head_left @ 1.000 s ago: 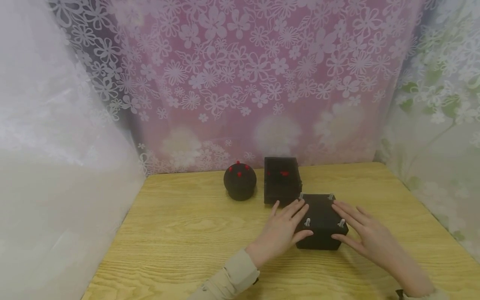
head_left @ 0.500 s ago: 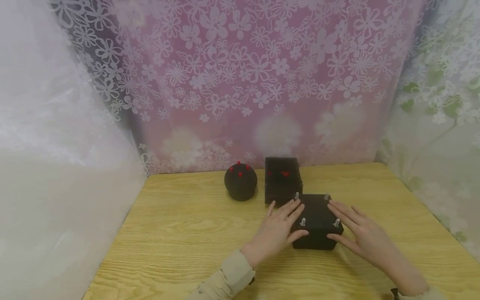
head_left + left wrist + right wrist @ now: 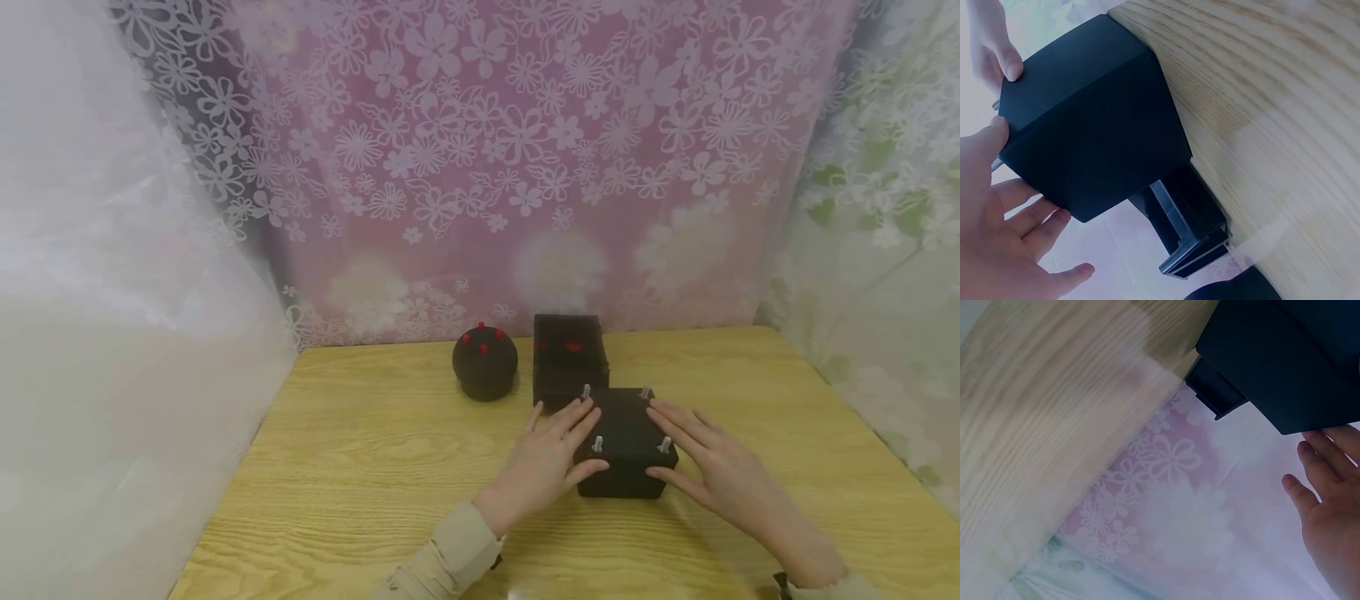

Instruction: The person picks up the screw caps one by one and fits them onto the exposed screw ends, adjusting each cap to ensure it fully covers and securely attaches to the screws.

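A black box [image 3: 628, 429] with a metal screw standing up at each top corner sits on the wooden table between both hands. At its left side my left hand [image 3: 543, 458] rests fingertips on the top edge and its thumb on the front edge, fingers fairly straight. My right hand [image 3: 723, 471] touches the right side in the same way, its fingers extended. In the left wrist view, the left fingertips [image 3: 1054, 219] lie along an edge of the box [image 3: 1097, 131]. In the right wrist view, the right hand [image 3: 1335, 500] touches the box's edge [image 3: 1285, 369].
Behind the box stands an open black container [image 3: 570, 375] with red bits inside. Left of it is a round black object [image 3: 485, 367] with several red pegs on top. A floral curtain [image 3: 525, 167] hangs at the table's [image 3: 360, 467] back edge.
The box has slid a little to the left on the table, and both hands have moved along with it. The round object and the open container stay put; the head view has shifted slightly.
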Available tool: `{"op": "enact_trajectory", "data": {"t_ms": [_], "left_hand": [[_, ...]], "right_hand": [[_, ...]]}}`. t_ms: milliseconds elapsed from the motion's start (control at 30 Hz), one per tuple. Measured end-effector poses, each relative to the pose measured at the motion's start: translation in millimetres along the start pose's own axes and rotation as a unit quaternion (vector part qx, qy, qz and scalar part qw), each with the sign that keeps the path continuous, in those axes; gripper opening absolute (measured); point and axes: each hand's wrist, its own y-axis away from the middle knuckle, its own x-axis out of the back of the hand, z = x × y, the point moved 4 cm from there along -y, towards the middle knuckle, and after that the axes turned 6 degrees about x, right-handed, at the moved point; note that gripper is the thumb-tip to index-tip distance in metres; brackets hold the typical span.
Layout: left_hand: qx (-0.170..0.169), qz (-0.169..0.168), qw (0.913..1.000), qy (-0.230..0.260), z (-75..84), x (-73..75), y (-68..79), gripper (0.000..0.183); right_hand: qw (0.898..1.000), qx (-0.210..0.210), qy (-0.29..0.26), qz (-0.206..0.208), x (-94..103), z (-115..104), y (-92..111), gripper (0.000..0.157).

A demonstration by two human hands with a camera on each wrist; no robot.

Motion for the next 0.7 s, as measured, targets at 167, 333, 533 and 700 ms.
{"op": "enact_trajectory", "data": {"t_ms": [167, 333, 533, 700], "left_hand": [[0.002, 0.004, 1.0, 0.0, -4.4, 1.7, 2.9, 0.07], [0.003, 0.008, 1.0, 0.002, -9.1, 1.8, 5.7, 0.07], [0.003, 0.012, 0.9999, 0.008, -13.8, 2.7, 8.0, 0.07], [-0.001, 0.017, 0.9999, 0.003, -16.0, 4.5, 9.9, 0.07]], "right_hand": [[0.999, 0.023, 0.003, 0.024, -1.3, -3, -4, 0.085], [1.0, 0.019, 0.002, 0.007, -4.1, -4, -6, 0.085], [1.0, 0.024, 0.004, 0.007, -6.8, -6, -9, 0.082], [1.0, 0.028, -0.005, 0.005, -8.1, -8, -11, 0.082]]}}
